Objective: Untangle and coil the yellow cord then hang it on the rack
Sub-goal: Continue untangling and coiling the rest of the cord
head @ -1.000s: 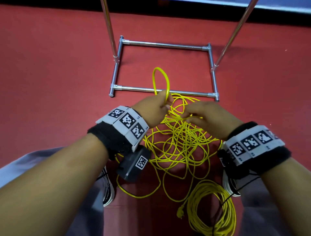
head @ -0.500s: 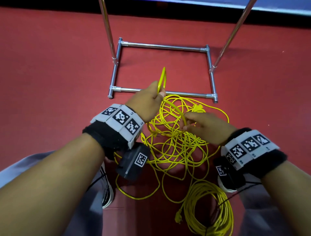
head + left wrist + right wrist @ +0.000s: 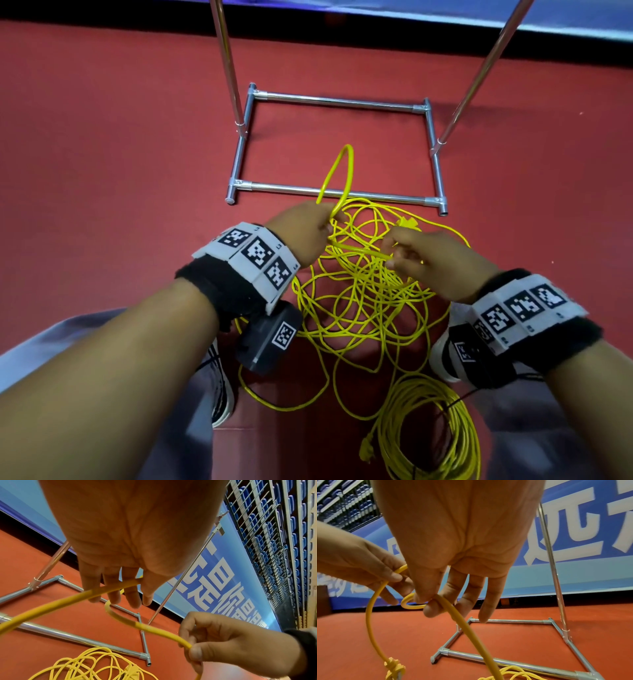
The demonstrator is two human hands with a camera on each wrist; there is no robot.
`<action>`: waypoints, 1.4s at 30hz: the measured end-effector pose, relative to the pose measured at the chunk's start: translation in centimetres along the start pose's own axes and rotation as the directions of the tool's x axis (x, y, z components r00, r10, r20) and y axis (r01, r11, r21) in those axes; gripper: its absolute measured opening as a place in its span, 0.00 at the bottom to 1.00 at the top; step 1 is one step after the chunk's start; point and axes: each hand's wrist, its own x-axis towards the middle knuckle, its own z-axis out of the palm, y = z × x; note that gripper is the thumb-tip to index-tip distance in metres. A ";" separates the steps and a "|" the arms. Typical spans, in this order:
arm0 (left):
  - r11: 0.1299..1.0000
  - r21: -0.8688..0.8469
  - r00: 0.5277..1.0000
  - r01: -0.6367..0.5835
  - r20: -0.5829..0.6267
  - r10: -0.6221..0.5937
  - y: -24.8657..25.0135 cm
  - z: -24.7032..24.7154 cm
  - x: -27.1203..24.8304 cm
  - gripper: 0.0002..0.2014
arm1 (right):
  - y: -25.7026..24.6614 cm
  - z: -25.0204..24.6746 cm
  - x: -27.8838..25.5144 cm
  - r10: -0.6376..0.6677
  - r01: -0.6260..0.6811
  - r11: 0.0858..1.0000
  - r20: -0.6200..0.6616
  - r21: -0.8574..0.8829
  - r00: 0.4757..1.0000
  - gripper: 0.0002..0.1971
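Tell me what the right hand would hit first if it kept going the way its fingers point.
Probably the left hand: the right hand points leftward along the yellow cord stretched between them, and nothing else crosses that short gap. Depth is uncertain, so it might pass just beside.

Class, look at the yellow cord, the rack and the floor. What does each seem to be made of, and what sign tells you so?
Yellow cord: likely a plastic or rubber sheath, smooth and slightly matte; it bends into springy loops without kinking.
Rack: metal tube, probably polished or plated steel; bright silver highlights and separate corner joints.
Floor: red, even and matte, perhaps rubber or vinyl sheet; the pictures cannot settle it.
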 end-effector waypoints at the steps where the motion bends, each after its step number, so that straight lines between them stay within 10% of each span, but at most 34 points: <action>1: 0.999 0.035 1.000 -0.006 0.000 0.006 0.0 -0.1 -0.1 0.18 | -0.1 0.1 0.2 -0.005 0.006 1.000 0.020 -0.029 1.000 0.07; 11: 0.995 0.022 0.983 0.094 -0.161 -0.090 -0.3 -0.7 0.3 0.13 | -0.9 -2.2 0.9 -0.084 0.078 0.985 -0.033 -0.152 0.996 0.05; 18: 0.992 0.102 0.995 0.071 -0.071 -0.064 0.4 0.1 0.6 0.14 | -1.1 -1.9 1.0 -0.178 0.160 0.970 -0.083 -0.180 0.981 0.06; 23: 0.974 -0.212 0.995 0.075 0.075 -0.060 2.1 0.4 0.4 0.15 | -3.5 -1.0 1.8 -0.340 0.333 0.940 -0.145 -0.066 0.929 0.14; 35: 0.963 -0.185 0.981 -0.193 -0.043 0.189 1.0 0.5 0.1 0.13 | -4.2 -1.4 2.5 -0.235 0.331 0.927 -0.414 0.175 0.879 0.19; 42: 0.923 -0.364 0.992 -0.123 -0.051 0.112 0.7 0.2 -0.1 0.12 | -2.9 -1.6 2.8 -0.208 0.226 0.974 -0.288 0.031 0.935 0.13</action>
